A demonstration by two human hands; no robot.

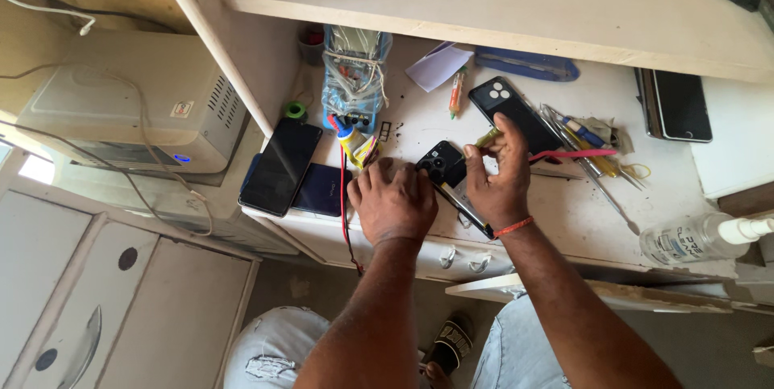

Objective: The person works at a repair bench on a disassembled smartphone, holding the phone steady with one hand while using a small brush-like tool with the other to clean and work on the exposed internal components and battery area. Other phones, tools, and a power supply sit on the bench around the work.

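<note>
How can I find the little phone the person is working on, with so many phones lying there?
Start at the white workbench under the shelf, then find the two hands near its front edge. The left hand presses down on a black phone, and the right hand is beside it. Unlike the other phones, it lies back side up, showing round camera lenses, between the hands.

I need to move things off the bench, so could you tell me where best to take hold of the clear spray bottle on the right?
Probably around the clear spray bottle's round body, coming from above. It lies on its side near the bench's front edge, white nozzle pointing right, so the body is its widest, most exposed part. Nothing touches it, and both hands are busy with the phone.
</note>
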